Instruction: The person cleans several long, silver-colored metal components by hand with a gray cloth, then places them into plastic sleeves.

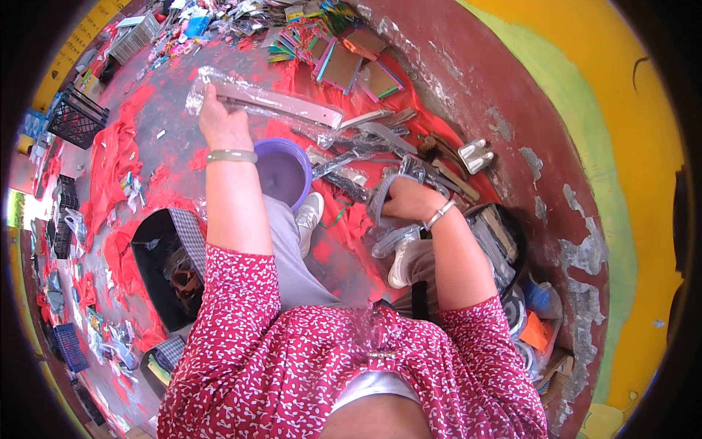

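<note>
My left hand (223, 121) is raised and closed around a long, flat, pale pink bar in a clear plastic sleeve (292, 107). The bar slants down to the right, and loose film spreads past my fingers at its left end. Lower and to the right, my right hand (411, 199) has its fingers curled on a bunched grey cloth (379, 196). Under and beyond that hand lies a pile of dark plastic-wrapped strips (347, 175). Between my arms stands a round purple basin (307, 167), next to my shoe.
Thin coloured boards (344, 66) lie on red sheeting by the wall. A silver object (475, 155) sits against the wall. At my right is a black tub (518, 238) of wrapped pieces; at my left, a black container (150, 256). A black crate (77, 117) stands far left.
</note>
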`<state>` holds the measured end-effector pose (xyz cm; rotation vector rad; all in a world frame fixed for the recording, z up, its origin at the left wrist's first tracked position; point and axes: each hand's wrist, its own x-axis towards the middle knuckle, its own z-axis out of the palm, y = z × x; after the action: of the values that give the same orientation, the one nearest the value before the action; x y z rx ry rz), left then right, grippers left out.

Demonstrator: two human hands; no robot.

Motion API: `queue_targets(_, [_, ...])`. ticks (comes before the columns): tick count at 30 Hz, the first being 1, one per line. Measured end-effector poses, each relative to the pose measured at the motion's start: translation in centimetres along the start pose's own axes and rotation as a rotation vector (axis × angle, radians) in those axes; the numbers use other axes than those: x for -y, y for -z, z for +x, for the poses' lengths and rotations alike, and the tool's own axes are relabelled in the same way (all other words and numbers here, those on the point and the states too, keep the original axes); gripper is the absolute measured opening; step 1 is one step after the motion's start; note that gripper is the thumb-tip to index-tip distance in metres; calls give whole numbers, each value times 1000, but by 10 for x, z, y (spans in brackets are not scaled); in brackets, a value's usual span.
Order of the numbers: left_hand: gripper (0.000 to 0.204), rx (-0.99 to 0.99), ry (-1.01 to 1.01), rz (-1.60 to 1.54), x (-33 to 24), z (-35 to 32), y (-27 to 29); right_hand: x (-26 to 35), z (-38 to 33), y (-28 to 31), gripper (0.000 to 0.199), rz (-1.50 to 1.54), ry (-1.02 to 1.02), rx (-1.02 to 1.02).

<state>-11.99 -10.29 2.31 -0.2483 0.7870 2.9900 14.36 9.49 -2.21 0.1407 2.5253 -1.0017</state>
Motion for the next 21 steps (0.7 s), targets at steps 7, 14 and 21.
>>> queue_targets(7, [26,61,73,-62,-1,-13,3,2,-7,23,37,636,272,-220])
queue_targets(14, [28,229,181,-66,30,-40,-15,19,10,3,41,1170,280,-371])
queue_targets(21, [49,596,466,-24,41,-47,-14,74,-10,-5,15,1393,147,-605])
